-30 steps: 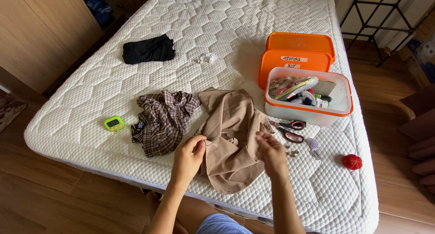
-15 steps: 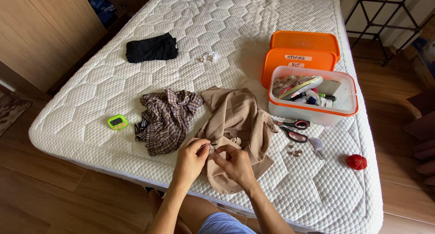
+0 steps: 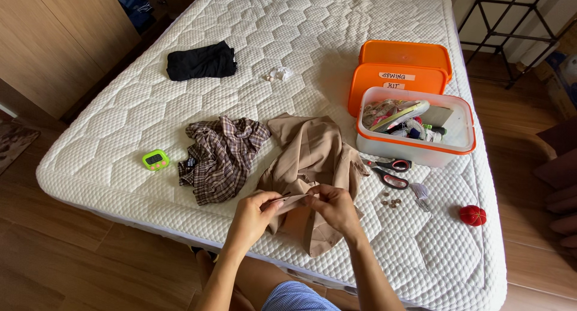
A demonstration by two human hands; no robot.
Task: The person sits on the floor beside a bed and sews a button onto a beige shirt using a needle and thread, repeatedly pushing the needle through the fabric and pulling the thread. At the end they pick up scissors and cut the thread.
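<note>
The left hand (image 3: pixel 255 210) and right hand (image 3: pixel 334 206) each pinch an edge of the crumpled beige fabric garment (image 3: pixel 309 166), which stretches taut between their closed fingertips.

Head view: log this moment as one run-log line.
left hand: pinching edge of beige garment | right hand: pinching same edge | mattress: scissors, buttons, plaid cloth

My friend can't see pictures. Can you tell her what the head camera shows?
Two hands, left and right, pinch an edge of a crumpled beige fabric garment on a white quilted mattress. Beside it lie a brown plaid cloth, a green timer, red-handled scissors and an open orange-rimmed plastic sewing box.
</note>
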